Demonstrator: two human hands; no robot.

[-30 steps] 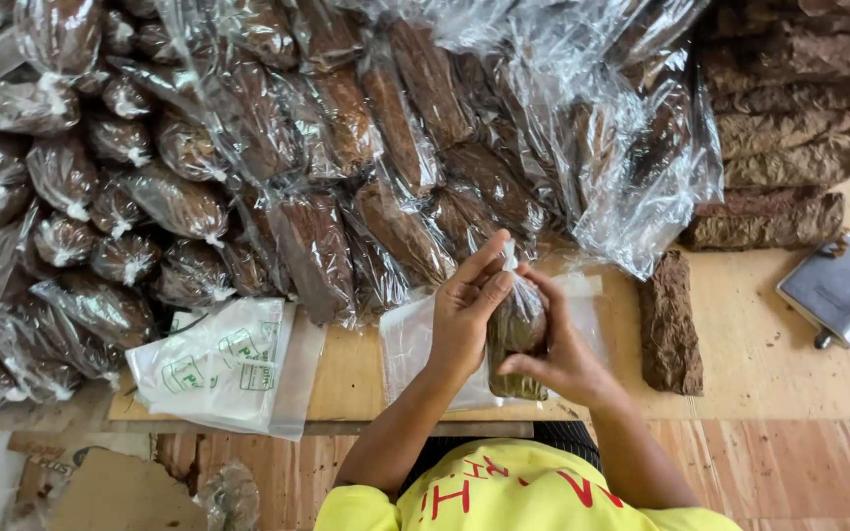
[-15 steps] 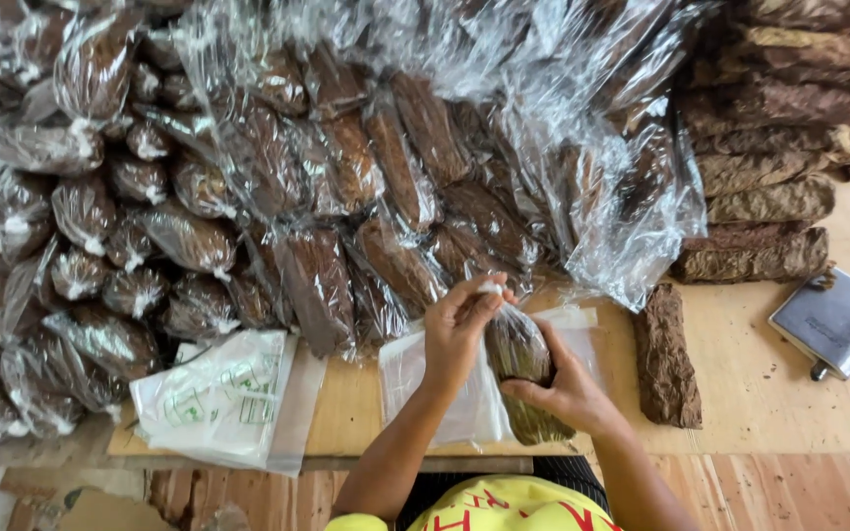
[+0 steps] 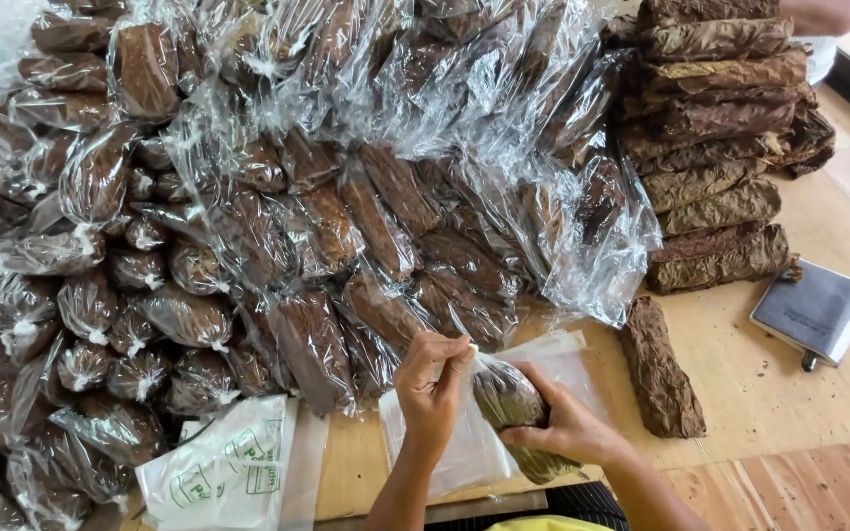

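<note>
Two hands on one item: a clear plastic bag stuffed with a brown-green dried leaf bundle (image 3: 509,398), held just above the near edge of the pale wooden surface (image 3: 769,383). Left hand (image 3: 432,388) has its fingers (image 3: 453,362) pinched on the bag's twisted top, at the upper left of the bundle. Right hand (image 3: 568,428) is clenched round the bag's lower body from the right, thumb across the front; the bundle's lower end sticks out below the palm. So the bag sits between both hands, tilted, top toward the left fingers.

Under the bag: flat stack of empty clear plastic bags (image 3: 445,457) lying on the surface. To the left, a white printed plastic packet with green marks (image 3: 223,472). Behind, a big heap of filled clear bags of brown leaf (image 3: 277,226). Right of it, a stack of unwrapped brown leaf bundles (image 3: 715,147), one loose brown leaf bundle (image 3: 659,369) lying alone near the right hand. Far right, a small grey metal scale (image 3: 814,310).
</note>
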